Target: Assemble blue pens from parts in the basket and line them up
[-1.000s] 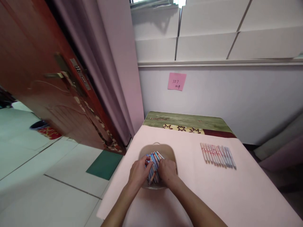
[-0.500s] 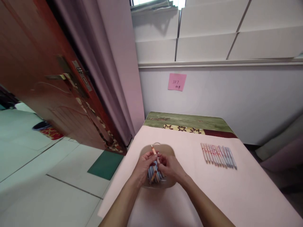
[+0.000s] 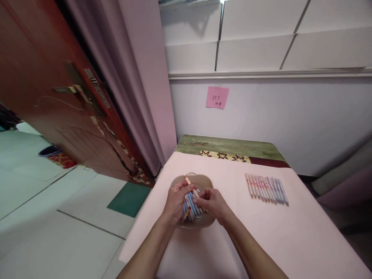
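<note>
Over a beige basket, my left hand grips a pen with an orange end that points up and away. My right hand pinches the lower, whitish part of the same pen between thumb and fingers. Below the hands, several blue and white pens lie in the basket, one with a brown-orange end on top. To the right, a row of pens lies side by side on the pink cloth, running from reddish to bluish grey.
A pink cloth covers most of the table, whose green patterned far end meets the wall. A pink note is stuck there. To the left stand a purple curtain and a red-brown door.
My right hand has shifted slightly right, opening a small gap between the hands and showing more pens in the basket. Both hands keep hold of the pen. The view has tilted slightly down.
</note>
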Action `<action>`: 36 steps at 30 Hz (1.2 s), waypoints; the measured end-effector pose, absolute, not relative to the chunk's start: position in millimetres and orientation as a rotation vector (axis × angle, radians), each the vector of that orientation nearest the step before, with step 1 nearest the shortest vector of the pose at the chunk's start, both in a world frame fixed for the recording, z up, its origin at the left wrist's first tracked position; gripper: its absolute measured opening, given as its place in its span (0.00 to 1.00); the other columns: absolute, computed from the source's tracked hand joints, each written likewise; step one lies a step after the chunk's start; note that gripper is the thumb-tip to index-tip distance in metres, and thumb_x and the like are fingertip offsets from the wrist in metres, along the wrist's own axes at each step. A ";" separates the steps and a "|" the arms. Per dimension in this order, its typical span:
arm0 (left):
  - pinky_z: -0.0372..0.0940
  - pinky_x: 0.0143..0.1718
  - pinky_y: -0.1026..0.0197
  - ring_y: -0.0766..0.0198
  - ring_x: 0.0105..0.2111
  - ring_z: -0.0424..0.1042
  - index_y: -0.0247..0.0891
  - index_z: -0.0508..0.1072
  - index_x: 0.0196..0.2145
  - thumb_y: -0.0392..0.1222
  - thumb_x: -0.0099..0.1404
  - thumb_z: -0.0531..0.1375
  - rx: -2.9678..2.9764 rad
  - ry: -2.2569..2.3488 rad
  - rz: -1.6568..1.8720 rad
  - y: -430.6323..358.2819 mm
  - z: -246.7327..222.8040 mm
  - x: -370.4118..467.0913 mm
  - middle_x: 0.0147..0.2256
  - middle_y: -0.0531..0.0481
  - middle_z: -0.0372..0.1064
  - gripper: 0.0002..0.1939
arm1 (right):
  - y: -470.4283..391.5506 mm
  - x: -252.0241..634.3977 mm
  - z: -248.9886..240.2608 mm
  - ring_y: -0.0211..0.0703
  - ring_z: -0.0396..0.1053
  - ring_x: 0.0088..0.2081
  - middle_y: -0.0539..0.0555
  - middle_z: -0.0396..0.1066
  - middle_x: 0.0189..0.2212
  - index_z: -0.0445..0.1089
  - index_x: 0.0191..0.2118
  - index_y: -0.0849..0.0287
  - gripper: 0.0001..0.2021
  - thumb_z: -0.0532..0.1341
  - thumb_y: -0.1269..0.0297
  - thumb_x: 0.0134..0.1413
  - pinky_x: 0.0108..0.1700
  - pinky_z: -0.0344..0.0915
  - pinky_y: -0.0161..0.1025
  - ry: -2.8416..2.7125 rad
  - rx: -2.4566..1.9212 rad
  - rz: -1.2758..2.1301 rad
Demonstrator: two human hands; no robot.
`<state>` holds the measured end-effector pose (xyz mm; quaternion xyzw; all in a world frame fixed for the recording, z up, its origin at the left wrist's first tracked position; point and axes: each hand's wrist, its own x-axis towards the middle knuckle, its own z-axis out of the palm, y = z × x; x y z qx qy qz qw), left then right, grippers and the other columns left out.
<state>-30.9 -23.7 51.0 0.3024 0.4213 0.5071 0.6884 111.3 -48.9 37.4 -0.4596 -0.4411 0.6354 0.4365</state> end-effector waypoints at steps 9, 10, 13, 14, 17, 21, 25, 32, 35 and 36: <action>0.64 0.21 0.66 0.68 0.21 0.70 0.33 0.71 0.34 0.40 0.49 0.69 0.614 0.920 1.147 -21.9 55.1 -26.2 0.30 0.46 0.76 0.16 | -51.4 109.3 41.8 0.33 0.61 0.20 0.47 0.66 0.19 0.67 0.28 0.61 0.24 0.62 0.40 0.44 0.23 0.58 0.32 -1.052 -1.158 1.662; 0.66 0.23 0.65 0.66 0.23 0.72 0.33 0.71 0.34 0.39 0.48 0.69 0.600 0.937 1.157 -21.6 54.7 -26.2 0.30 0.46 0.76 0.16 | -50.6 108.5 41.0 0.33 0.61 0.19 0.46 0.65 0.18 0.65 0.27 0.60 0.23 0.66 0.42 0.39 0.22 0.57 0.32 -1.060 -1.170 1.605; 0.67 0.26 0.65 0.64 0.26 0.74 0.33 0.71 0.33 0.38 0.47 0.70 0.568 0.948 1.175 -21.1 52.7 -25.9 0.28 0.46 0.75 0.16 | -49.5 105.8 40.2 0.33 0.60 0.19 0.44 0.65 0.19 0.62 0.29 0.58 0.23 0.68 0.44 0.36 0.20 0.55 0.31 -1.077 -1.196 1.543; 0.67 0.25 0.65 0.65 0.25 0.73 0.33 0.71 0.33 0.38 0.47 0.70 0.564 0.935 1.168 -21.1 51.8 -25.8 0.28 0.47 0.75 0.16 | -49.6 105.1 40.4 0.33 0.60 0.18 0.45 0.66 0.20 0.64 0.31 0.58 0.23 0.65 0.43 0.41 0.20 0.55 0.31 -1.078 -1.193 1.575; 0.64 0.21 0.66 0.68 0.20 0.69 0.33 0.71 0.32 0.40 0.49 0.69 0.552 0.897 1.140 -20.9 47.6 -25.9 0.29 0.48 0.75 0.15 | -50.0 104.0 39.3 0.32 0.58 0.16 0.46 0.64 0.17 0.68 0.31 0.60 0.24 0.54 0.40 0.53 0.19 0.52 0.31 -1.073 -1.179 1.671; 0.66 0.25 0.66 0.67 0.24 0.71 0.33 0.72 0.32 0.39 0.47 0.70 0.533 0.945 1.143 -18.7 37.7 -26.6 0.30 0.46 0.76 0.15 | -48.0 104.7 29.3 0.33 0.59 0.17 0.46 0.65 0.17 0.65 0.27 0.59 0.18 0.61 0.47 0.49 0.20 0.54 0.31 -1.104 -1.300 1.535; 0.66 0.28 0.67 0.67 0.26 0.72 0.32 0.73 0.31 0.41 0.48 0.70 0.577 1.034 1.155 -15.3 27.7 -27.2 0.30 0.45 0.76 0.15 | -47.2 107.1 21.5 0.36 0.65 0.21 0.47 0.69 0.19 0.65 0.30 0.58 0.12 0.64 0.56 0.46 0.24 0.57 0.32 -1.311 -1.566 1.223; 0.63 0.28 0.65 0.65 0.26 0.71 0.35 0.74 0.33 0.41 0.50 0.68 0.811 1.193 1.166 -14.2 21.8 -40.8 0.29 0.49 0.75 0.12 | -56.3 118.8 47.2 0.43 0.71 0.31 0.55 0.75 0.28 0.72 0.32 0.57 0.08 0.60 0.60 0.53 0.30 0.55 0.34 -1.842 -1.986 0.635; 0.64 0.35 0.61 0.60 0.34 0.73 0.40 0.74 0.35 0.41 0.55 0.64 1.356 1.382 1.125 -17.5 26.8 -51.0 0.32 0.50 0.75 0.08 | -58.9 123.9 62.0 0.45 0.72 0.32 0.56 0.75 0.30 0.74 0.30 0.55 0.11 0.58 0.57 0.56 0.30 0.55 0.35 -1.972 -2.132 0.442; 0.63 0.37 0.59 0.58 0.36 0.73 0.42 0.74 0.35 0.41 0.58 0.61 1.577 1.466 1.078 -19.3 29.3 -53.5 0.33 0.50 0.75 0.06 | -59.3 124.9 65.9 0.45 0.72 0.31 0.55 0.75 0.30 0.74 0.29 0.55 0.12 0.57 0.57 0.57 0.30 0.54 0.35 -1.996 -2.151 0.410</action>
